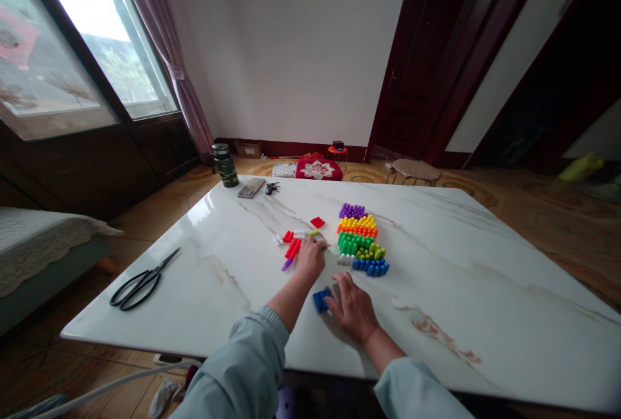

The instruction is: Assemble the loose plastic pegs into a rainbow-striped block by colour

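My left hand (313,256) is over the loose plastic pieces, its fingers curled together; whatever they hold is hidden. Around it lie red pieces (292,249), a purple piece (287,264), white pieces (277,239) and a yellow-green piece (314,233). My right hand (356,309) rests on the table with fingers apart, its thumb at the edge of a small group of blue pieces (320,300). Beyond it stand rows of knobbed pieces: purple (353,211), yellow (358,222), orange (345,230), green (356,242), olive green (371,251), white (346,259) and blue (370,268).
Black-handled scissors (144,280) lie at the left of the marble-patterned table (485,264). A camouflage bottle (226,165), a phone (251,188) and keys (272,188) are at the far left edge. Several red pieces (317,222) lie apart. A stool (416,170) stands beyond.
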The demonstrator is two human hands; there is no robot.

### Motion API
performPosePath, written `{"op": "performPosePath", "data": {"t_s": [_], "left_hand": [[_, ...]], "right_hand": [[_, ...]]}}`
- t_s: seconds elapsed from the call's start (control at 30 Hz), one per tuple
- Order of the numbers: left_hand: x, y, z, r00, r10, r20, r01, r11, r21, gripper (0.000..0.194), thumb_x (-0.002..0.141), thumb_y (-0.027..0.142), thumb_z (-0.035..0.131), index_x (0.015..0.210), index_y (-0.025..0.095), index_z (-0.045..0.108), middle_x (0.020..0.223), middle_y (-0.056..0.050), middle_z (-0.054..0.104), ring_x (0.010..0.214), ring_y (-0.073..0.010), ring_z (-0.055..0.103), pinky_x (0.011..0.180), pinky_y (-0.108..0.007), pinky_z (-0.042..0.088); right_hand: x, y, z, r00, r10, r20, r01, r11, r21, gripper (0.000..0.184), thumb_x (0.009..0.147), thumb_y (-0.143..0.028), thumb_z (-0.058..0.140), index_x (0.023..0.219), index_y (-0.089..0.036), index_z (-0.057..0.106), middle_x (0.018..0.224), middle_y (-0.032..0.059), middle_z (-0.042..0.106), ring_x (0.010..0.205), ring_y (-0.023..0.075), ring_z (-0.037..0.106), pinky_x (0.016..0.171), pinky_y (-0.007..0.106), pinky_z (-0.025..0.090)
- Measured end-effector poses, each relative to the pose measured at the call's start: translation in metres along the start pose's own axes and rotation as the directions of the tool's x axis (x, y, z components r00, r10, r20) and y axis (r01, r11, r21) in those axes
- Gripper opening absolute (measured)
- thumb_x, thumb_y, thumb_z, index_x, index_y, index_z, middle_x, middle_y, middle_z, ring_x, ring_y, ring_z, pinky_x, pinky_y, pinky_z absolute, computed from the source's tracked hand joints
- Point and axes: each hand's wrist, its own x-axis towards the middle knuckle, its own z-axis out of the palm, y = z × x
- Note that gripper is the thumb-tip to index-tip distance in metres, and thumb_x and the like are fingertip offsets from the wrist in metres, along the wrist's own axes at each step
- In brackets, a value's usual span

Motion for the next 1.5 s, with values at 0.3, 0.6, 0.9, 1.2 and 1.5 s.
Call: {"op": "performPosePath", "data": {"t_s": [0.3, 0.6, 0.9, 1.2, 1.5], "left_hand": [[-0.055, -0.007, -0.019, 0.941, -0.154, -0.302, 0.008, 0.901, -0.435, 0.029, 0.090, 0.014, 0.038, 0.106, 0.018, 0.061, 0.092, -0.005, 0.068, 0.084, -0.0166, 0.065, 0.078, -0.029, 0.051], [-0.108, -0.009, -0.011, 0.985, 0.043, -0.165, -0.110, 0.899, -0.424, 0.011, 0.084, 0.022, 0.057, 0.089, 0.020, 0.067, 0.086, -0.004, 0.069, 0.082, -0.0179, 0.065, 0.078, -0.030, 0.051], [-0.104, -0.010, -0.008, 0.988, 0.006, -0.153, -0.072, 0.900, -0.430, 0.011, 0.084, 0.022, 0.055, 0.084, 0.020, 0.066, 0.084, -0.004, 0.069, 0.079, -0.0174, 0.065, 0.077, -0.029, 0.050], [-0.104, -0.008, -0.010, 0.990, -0.011, -0.139, -0.051, 0.898, -0.437, 0.012, 0.083, 0.023, 0.054, 0.082, 0.021, 0.065, 0.083, -0.004, 0.069, 0.078, -0.0182, 0.065, 0.077, -0.030, 0.050], [-0.104, -0.010, -0.008, 0.988, -0.007, -0.151, -0.059, 0.899, -0.433, 0.011, 0.083, 0.021, 0.054, 0.082, 0.021, 0.066, 0.082, -0.003, 0.069, 0.077, -0.0176, 0.064, 0.075, -0.030, 0.050]], "right_hand": [[0.002, -0.008, -0.010, 0.990, -0.080, 0.112, 0.071, 0.994, 0.081, 0.039, 0.087, -0.046, 0.056, 0.116, -0.021, 0.057, 0.109, 0.0069, 0.054, 0.090, 0.0189, 0.059, 0.077, 0.028, 0.046], [0.001, 0.005, 0.007, 0.991, 0.051, -0.123, -0.031, 0.987, 0.156, 0.024, 0.097, -0.031, 0.043, 0.100, -0.016, 0.062, 0.090, 0.0060, 0.063, 0.082, 0.0166, 0.061, 0.072, 0.025, 0.047], [-0.004, 0.046, -0.013, 0.947, 0.159, -0.278, -0.158, 0.987, 0.027, 0.026, 0.095, -0.025, 0.045, 0.103, -0.018, 0.068, 0.091, 0.0061, 0.059, 0.080, 0.0161, 0.061, 0.072, 0.026, 0.049], [-0.034, 0.038, -0.024, 0.921, 0.220, -0.320, -0.205, 0.975, 0.082, 0.023, 0.096, -0.028, 0.044, 0.091, -0.019, 0.065, 0.094, 0.0069, 0.060, 0.086, 0.0173, 0.059, 0.077, 0.028, 0.048], [-0.019, 0.034, -0.021, 0.976, 0.145, -0.161, -0.147, 0.989, 0.001, 0.018, 0.090, -0.023, 0.052, 0.099, -0.018, 0.067, 0.099, 0.0076, 0.061, 0.094, 0.0202, 0.055, 0.087, 0.032, 0.045]]}}
